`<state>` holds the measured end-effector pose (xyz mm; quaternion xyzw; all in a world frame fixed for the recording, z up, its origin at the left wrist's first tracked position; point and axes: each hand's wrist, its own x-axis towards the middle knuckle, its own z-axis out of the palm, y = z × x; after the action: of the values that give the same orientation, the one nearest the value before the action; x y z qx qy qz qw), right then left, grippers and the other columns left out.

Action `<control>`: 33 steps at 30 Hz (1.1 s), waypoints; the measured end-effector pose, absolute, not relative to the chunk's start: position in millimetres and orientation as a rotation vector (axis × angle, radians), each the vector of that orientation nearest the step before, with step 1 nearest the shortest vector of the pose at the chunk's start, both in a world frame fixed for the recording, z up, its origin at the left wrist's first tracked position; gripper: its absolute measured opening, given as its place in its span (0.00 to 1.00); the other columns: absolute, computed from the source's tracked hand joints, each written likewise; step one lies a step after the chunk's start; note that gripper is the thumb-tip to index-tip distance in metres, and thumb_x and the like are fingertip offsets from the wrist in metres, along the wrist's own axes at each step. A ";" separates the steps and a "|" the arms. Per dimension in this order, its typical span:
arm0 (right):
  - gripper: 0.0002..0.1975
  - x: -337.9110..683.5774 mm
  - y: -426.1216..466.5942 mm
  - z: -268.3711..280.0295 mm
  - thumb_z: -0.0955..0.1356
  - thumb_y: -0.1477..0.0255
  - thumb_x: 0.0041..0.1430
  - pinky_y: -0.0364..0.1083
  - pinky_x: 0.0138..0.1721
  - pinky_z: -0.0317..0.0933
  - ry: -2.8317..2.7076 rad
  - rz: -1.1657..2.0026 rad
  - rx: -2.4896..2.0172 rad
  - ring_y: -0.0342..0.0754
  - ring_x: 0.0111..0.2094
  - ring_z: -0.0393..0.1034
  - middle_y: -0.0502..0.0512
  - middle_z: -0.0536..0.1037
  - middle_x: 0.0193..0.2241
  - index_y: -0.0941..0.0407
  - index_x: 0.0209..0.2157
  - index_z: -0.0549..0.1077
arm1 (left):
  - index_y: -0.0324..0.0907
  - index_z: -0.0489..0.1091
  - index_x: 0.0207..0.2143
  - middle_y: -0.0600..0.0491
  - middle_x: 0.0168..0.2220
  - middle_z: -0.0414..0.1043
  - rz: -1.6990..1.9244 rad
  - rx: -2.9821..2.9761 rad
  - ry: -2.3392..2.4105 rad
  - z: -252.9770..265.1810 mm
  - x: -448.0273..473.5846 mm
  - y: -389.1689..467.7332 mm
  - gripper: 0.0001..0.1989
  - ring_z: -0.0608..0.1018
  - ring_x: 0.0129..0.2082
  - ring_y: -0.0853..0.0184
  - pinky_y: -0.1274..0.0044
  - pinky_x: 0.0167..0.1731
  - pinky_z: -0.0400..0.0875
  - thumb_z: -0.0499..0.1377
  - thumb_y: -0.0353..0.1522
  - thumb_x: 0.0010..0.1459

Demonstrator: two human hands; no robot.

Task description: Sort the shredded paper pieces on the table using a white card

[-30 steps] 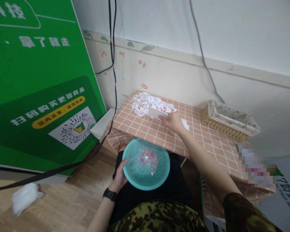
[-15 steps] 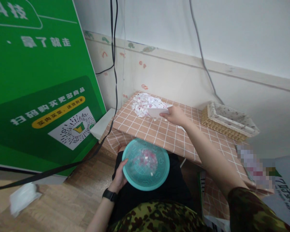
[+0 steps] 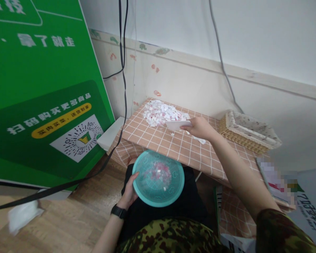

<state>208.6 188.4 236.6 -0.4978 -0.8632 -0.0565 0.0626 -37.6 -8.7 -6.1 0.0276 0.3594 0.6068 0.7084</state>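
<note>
My left hand [image 3: 130, 191] grips the rim of a turquoise plastic colander [image 3: 144, 191] over my lap, thumb on top of the edge. A few white bits show in or through its mesh bottom, with a pinkish patch around them. My right hand [image 3: 201, 127] pinches a flat white card-like piece [image 3: 177, 125], held low over the table. The piece touches or nearly touches the near edge of a heap of small white and pink paper scraps [image 3: 160, 111]. A few loose scraps [image 3: 199, 140] lie below my right wrist.
The table has a brown checked cloth [image 3: 158, 138]. A lined wicker basket [image 3: 250, 131] stands at its back right. At the left rises a green printed panel [image 3: 47, 84]; a black strap [image 3: 125, 95] hangs in front. A white plastic bag [image 3: 25, 214] lies on the floor.
My right hand has moved a little to the right with the white piece, uncovering more of the heap's right side. My left hand and the colander stay in place.
</note>
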 end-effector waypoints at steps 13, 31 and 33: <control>0.18 225.9 147.2 220.0 0.61 0.62 0.59 0.44 0.25 0.51 -2.445 -0.338 -1.584 0.46 0.22 0.67 0.56 0.74 0.20 0.57 0.26 0.75 | 0.35 0.74 0.37 0.46 0.33 0.79 1.318 0.072 0.799 -6.8 -37.5 -8.7 0.12 0.79 0.37 0.56 0.66 0.43 0.70 0.61 0.33 0.50; 0.23 203.6 110.4 128.7 0.59 0.77 0.55 0.47 0.36 0.61 -2.393 -0.348 -1.591 0.53 0.38 0.72 0.64 0.75 0.44 0.59 0.54 0.64 | 0.36 0.74 0.38 0.45 0.34 0.79 1.319 0.052 0.826 -9.5 -37.1 -8.1 0.13 0.78 0.40 0.53 0.64 0.45 0.69 0.61 0.32 0.49; 0.21 214.5 114.2 132.1 0.59 0.77 0.56 0.46 0.34 0.59 -2.330 -0.376 -1.683 0.53 0.36 0.72 0.63 0.77 0.41 0.58 0.52 0.66 | 0.36 0.74 0.38 0.45 0.34 0.80 1.317 0.057 0.821 -9.4 -37.5 -8.5 0.13 0.78 0.40 0.54 0.65 0.45 0.69 0.60 0.32 0.50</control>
<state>214.5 114.2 132.1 -0.5764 -0.7978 -0.1287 0.1212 -37.5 -8.5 -9.4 0.0259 0.3703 0.5944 0.7133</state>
